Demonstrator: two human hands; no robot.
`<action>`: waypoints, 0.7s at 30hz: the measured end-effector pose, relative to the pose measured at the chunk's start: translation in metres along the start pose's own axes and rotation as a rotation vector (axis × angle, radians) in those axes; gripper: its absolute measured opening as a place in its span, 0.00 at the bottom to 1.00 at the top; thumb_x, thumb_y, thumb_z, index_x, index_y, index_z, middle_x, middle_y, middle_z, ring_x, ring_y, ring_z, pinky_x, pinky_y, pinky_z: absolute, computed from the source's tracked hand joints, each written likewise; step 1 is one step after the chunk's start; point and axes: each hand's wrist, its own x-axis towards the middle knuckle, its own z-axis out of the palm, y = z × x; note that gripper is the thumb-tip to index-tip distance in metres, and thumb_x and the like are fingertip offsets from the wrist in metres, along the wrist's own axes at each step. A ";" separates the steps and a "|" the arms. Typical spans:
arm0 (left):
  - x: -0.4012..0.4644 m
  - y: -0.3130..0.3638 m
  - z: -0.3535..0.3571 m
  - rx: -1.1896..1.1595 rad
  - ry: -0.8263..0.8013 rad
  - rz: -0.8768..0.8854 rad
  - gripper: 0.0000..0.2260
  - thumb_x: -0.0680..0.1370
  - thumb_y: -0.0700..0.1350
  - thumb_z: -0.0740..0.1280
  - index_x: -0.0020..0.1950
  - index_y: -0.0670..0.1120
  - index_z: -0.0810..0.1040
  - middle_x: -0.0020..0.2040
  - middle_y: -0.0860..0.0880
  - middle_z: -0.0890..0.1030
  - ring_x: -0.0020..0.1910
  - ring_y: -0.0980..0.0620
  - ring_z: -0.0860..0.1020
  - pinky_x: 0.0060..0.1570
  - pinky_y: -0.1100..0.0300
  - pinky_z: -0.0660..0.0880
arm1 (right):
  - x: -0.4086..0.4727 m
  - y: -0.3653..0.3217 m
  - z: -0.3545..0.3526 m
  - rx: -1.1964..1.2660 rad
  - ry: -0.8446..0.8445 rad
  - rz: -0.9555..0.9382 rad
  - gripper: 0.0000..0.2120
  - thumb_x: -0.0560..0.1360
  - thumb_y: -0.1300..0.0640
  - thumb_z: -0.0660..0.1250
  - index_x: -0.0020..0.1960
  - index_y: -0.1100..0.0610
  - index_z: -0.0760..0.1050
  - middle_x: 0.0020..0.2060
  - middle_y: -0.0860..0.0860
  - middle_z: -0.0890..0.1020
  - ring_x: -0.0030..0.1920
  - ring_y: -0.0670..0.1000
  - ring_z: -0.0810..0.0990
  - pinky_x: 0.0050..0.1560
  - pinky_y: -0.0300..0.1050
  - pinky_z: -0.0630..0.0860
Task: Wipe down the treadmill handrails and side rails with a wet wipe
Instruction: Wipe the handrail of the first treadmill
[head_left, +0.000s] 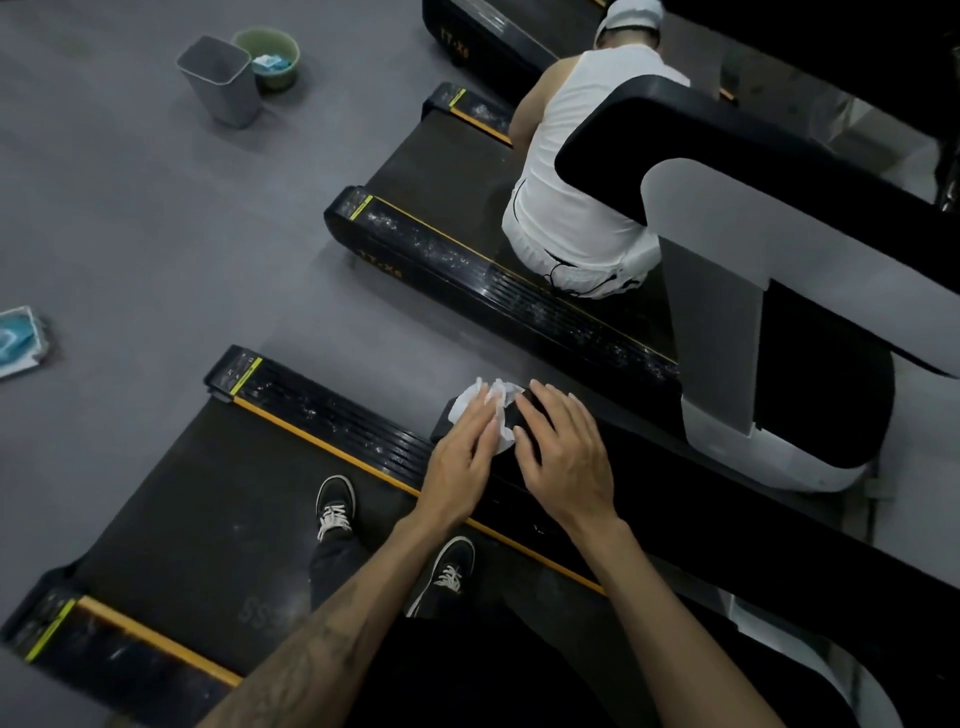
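I stand on the belt of a black treadmill (208, 519). Its black handrail (727, 545) runs from the lower right up to a rounded end in front of me. A crumpled white wet wipe (498, 402) lies over that end. My left hand (462, 452) presses the wipe onto the rail with straight fingers. My right hand (563, 457) sits just beside it, thumb on top and fingers curled over the handrail, touching the wipe's edge. Below the hands, the ribbed black side rail (332, 415) with an orange stripe is speckled with white dust.
A person in white (576, 171) sits on the neighbouring treadmill (441, 249), whose side rail is also dusty. On the grey floor stand a grey bin (221, 78) and a green bucket (270, 54) holding a blue cloth. A blue packet (18, 340) lies at the left edge.
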 end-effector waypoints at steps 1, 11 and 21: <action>-0.002 -0.007 -0.003 0.013 0.004 -0.041 0.20 0.87 0.49 0.58 0.79 0.49 0.68 0.80 0.55 0.65 0.79 0.61 0.61 0.79 0.53 0.61 | 0.000 0.000 0.001 -0.008 0.009 -0.003 0.20 0.83 0.53 0.60 0.71 0.60 0.75 0.71 0.58 0.76 0.71 0.57 0.74 0.73 0.58 0.69; -0.003 0.006 0.002 -0.036 0.017 -0.051 0.20 0.87 0.52 0.56 0.79 0.52 0.68 0.81 0.53 0.64 0.79 0.62 0.59 0.80 0.55 0.57 | -0.007 0.003 0.007 -0.017 0.085 -0.118 0.18 0.82 0.58 0.62 0.70 0.63 0.76 0.71 0.59 0.76 0.73 0.58 0.73 0.73 0.59 0.69; 0.005 -0.020 -0.006 -0.079 -0.005 -0.296 0.23 0.87 0.57 0.51 0.81 0.53 0.61 0.82 0.54 0.61 0.79 0.62 0.57 0.81 0.51 0.55 | -0.006 -0.001 0.010 -0.051 0.113 -0.096 0.18 0.81 0.58 0.63 0.68 0.62 0.78 0.70 0.59 0.77 0.72 0.58 0.74 0.72 0.59 0.71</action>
